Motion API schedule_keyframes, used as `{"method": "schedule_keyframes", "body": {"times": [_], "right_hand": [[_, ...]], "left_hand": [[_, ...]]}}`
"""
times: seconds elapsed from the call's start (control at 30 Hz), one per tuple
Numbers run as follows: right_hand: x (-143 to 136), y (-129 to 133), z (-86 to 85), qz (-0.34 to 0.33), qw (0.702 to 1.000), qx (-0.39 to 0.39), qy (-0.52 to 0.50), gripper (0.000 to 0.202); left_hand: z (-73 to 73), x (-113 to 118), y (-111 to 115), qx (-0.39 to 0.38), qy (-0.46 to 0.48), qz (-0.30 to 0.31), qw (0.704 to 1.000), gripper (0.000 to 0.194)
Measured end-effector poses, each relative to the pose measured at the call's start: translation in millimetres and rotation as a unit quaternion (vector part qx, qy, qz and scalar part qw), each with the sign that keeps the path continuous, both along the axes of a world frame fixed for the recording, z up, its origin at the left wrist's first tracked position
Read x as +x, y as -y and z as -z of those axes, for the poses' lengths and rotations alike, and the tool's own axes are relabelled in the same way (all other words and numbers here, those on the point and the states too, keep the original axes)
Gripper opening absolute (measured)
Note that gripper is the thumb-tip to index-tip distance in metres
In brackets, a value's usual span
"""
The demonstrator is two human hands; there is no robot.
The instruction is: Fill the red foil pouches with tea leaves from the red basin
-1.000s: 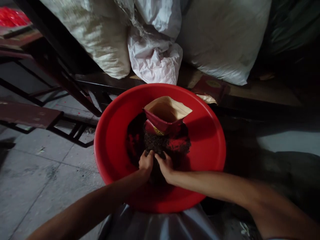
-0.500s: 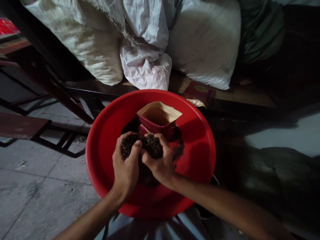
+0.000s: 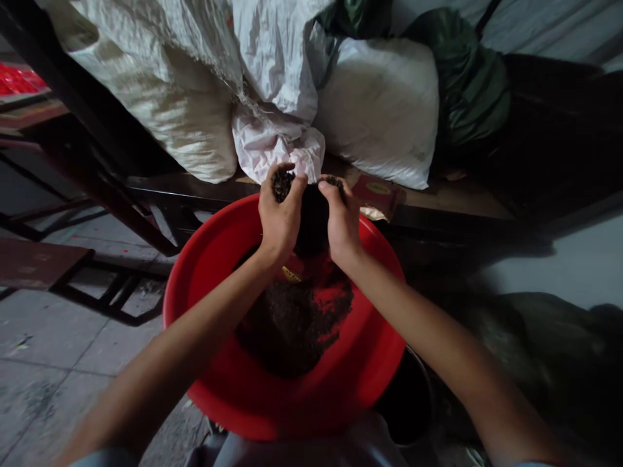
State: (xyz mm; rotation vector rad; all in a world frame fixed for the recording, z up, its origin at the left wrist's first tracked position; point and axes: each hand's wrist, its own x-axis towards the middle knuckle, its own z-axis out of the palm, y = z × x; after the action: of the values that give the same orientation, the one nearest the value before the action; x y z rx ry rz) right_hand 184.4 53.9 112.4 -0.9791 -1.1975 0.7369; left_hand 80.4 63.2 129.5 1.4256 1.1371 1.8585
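My left hand [image 3: 281,224] is cupped around dark loose tea leaves [image 3: 282,185], thumb toward the middle. Opposite it, my right hand [image 3: 343,224] curls around more of the same leaves. Between the hands, now parted, a dark mass of leaves drops or lies over the mouth of a dark red paper pouch [image 3: 292,274]. The pouch stands in a wide red plastic basin [image 3: 272,408]; its opening is mostly hidden by the leaves and hands, and a yellow label patch shows. A pile of tea leaves [image 3: 287,324] covers the basin floor nearer me.
Behind the basin, a white woven sack [image 3: 379,110], a cream sack [image 3: 165,104] and a green sack [image 3: 467,91] rest on a low dark bench [image 3: 185,188]. A flat red pouch [image 3: 377,191] lies there too. A dark bucket [image 3: 409,395] stands at the basin's right.
Both hands have risen and moved forward from the basin to above the pouch. They have separated, and leaves have come down between them. The view has shifted slightly.
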Motion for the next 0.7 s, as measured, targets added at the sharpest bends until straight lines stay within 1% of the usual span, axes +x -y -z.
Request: {"method": "schedule_keyframes", "body": {"times": [0.03, 0.1, 0.13, 0.23, 0.3, 0.4, 0.47, 0.53, 0.6, 0.67, 0.7], "right_hand": [[1, -2, 5.4, 0.006, 0.999, -0.024, -0.025, 0.045], [1, -3, 12.7, 0.022, 0.996, -0.061, -0.062, 0.047], [1, -3, 14.9, 0.031, 0.995, -0.068, -0.073, 0.048], [2, -4, 18.0, 0.052, 0.994, -0.062, -0.072, 0.045], [5, -6, 18.6, 0.031, 0.996, -0.057, -0.059, 0.043], [11, -7, 17.3, -0.033, 0.998, -0.035, -0.034, 0.040], [18, -4, 14.1, -0.069, 0.997, -0.014, -0.006, 0.040], [25, 2, 8.9, -0.104, 0.994, -0.004, 0.043, 0.041], [32, 11, 2.6, -0.134, 0.985, 0.002, 0.107, 0.040], [42, 25, -2.5, -0.147, 0.972, 0.023, 0.181, 0.040], [48, 33, -3.5, -0.143, 0.965, 0.039, 0.217, 0.042]], "left_hand": [[5.4, 0, -1, -0.006, 0.000, -0.008, 1.000, 0.021], [12.1, -1, 0, -0.010, -0.001, -0.021, 1.000, 0.022], [13.8, -1, 1, -0.010, -0.001, -0.021, 1.000, 0.023], [15.5, -2, 3, 0.001, -0.001, -0.016, 1.000, 0.039], [15.5, -3, 5, 0.023, 0.003, -0.014, 1.000, 0.040], [14.2, -9, 10, 0.046, 0.013, -0.002, 0.999, 0.034], [13.6, -16, 18, 0.042, -0.013, 0.008, 0.999, 0.033], [16.7, -26, 33, 0.038, -0.067, 0.005, 0.997, 0.030], [27.3, -38, 53, 0.039, -0.114, -0.020, 0.992, 0.021], [47.2, -54, 71, 0.021, -0.134, -0.056, 0.989, 0.014], [60.1, -63, 77, -0.006, -0.138, -0.075, 0.988, 0.014]]}}
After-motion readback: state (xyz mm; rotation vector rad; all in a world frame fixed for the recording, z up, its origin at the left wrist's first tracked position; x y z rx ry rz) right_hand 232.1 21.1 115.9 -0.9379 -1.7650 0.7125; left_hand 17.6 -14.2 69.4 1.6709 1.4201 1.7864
